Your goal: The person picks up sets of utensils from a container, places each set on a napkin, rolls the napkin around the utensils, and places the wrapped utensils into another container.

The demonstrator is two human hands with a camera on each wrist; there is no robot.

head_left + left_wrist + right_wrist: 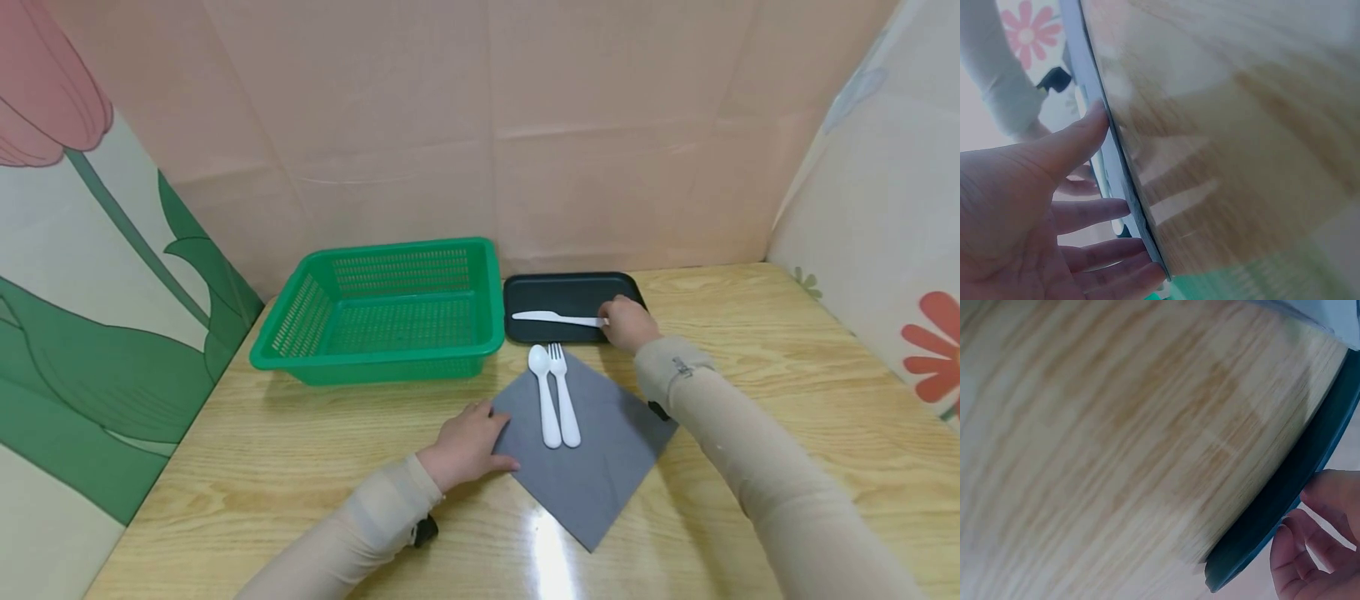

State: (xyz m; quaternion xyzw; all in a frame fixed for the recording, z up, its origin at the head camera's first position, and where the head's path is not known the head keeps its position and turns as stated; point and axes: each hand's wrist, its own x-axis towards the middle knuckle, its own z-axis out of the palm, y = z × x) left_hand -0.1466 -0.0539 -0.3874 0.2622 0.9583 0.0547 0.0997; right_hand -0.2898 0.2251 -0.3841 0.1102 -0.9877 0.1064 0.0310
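Observation:
At the right end of the black tray [570, 289], my right hand [630, 323] pinches the handle of a white plastic knife [537, 316]. The knife's blade points left across the tray; the right wrist view shows the fingertips by the tray's rim [1272, 503], the knife hidden there. My left hand [467, 446] touches the left edge of a grey cloth napkin [611, 475], thumb and fingers spread along it, as the left wrist view shows too. A white spoon [548, 408] and a white fork [566, 404] lie side by side on the napkin, heads toward the tray.
A green perforated basket [375, 358] stands to the left of the tray, close beside it. Bare wood-grain tabletop [750, 333] extends to the right. A pink sheet [600, 150] hangs behind the table, and printed panels flank both sides.

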